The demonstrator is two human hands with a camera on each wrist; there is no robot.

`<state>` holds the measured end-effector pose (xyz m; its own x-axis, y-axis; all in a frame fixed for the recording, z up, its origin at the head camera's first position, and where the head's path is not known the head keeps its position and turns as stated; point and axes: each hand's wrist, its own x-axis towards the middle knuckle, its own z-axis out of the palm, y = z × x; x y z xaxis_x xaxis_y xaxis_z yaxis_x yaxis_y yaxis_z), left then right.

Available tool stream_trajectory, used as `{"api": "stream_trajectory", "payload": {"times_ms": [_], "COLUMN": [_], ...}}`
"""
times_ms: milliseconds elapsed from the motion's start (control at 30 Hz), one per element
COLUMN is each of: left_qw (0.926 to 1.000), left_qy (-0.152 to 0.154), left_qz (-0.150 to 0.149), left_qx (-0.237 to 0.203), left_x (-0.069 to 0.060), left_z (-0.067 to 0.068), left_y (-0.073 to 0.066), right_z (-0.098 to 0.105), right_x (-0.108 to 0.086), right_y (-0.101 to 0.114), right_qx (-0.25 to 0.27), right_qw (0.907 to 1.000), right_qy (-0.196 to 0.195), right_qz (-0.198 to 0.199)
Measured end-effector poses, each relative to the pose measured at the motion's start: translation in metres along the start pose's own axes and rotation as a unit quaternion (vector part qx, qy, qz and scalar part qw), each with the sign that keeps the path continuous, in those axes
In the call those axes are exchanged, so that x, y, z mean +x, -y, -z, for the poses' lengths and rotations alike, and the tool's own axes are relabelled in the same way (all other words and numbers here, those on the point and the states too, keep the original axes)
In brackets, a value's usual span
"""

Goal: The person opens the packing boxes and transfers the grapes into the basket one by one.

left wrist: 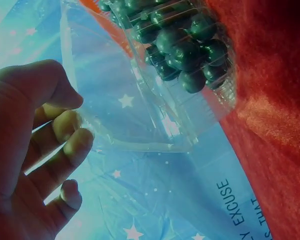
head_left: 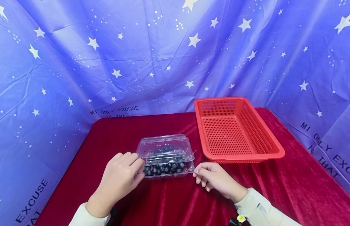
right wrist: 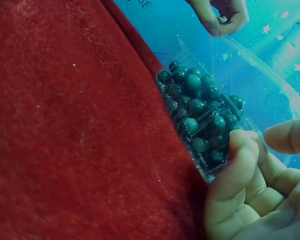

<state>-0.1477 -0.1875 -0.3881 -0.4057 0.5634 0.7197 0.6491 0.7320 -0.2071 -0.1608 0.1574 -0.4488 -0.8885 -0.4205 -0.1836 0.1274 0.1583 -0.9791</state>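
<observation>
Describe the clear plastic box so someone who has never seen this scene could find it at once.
On the red cloth, look left of the red basket. Between the person's left hand and right hand is the clear plastic box. Unlike the slotted basket, it is see-through and holds dark round fruit.

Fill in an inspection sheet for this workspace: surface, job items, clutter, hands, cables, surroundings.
Surface: red velvety cloth, lightly creased.
Job items: clear plastic box holding dark round fruit; its lid stands partly raised.
Clutter: red basket, right of the box, no contents visible; otherwise nothing seen on the cloth.
Left hand: pinches the lid's edge.
Right hand: pinches the box's rim at the near right corner.
Cables: nothing seen.
Surroundings: blue curtain with white stars and black lettering.
</observation>
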Motion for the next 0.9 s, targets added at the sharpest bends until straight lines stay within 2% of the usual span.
{"api": "stream_trajectory", "payload": {"times_ms": [133, 300, 467, 667, 900], "left_qw": [0.9999, 0.999, 0.9977, 0.9974, 0.9974], "left_qy": [0.0, -0.037, -0.056, -0.056, -0.054], "left_qz": [0.014, 0.023, 0.039, 0.043, 0.048], "left_qx": [0.005, 0.002, -0.008, -0.01, -0.009], "left_x": [0.002, 0.007, 0.012, 0.022, 0.033], "left_z": [0.002, 0.002, 0.002, 0.003, 0.005], "left_y": [0.002, 0.005, 0.009, 0.013, 0.02], "right_z": [-0.001, -0.005, -0.009, -0.012, -0.014], "right_x": [-0.002, -0.006, -0.01, -0.013, -0.013], "right_y": [0.003, 0.008, 0.014, 0.022, 0.033], "right_qx": [-0.032, -0.102, -0.171, -0.224, -0.272], "right_qw": [0.9994, 0.9942, 0.9844, 0.9729, 0.9563], "right_qy": [0.006, 0.008, -0.002, -0.003, 0.004], "right_qz": [0.01, 0.033, 0.042, 0.056, 0.108]}}
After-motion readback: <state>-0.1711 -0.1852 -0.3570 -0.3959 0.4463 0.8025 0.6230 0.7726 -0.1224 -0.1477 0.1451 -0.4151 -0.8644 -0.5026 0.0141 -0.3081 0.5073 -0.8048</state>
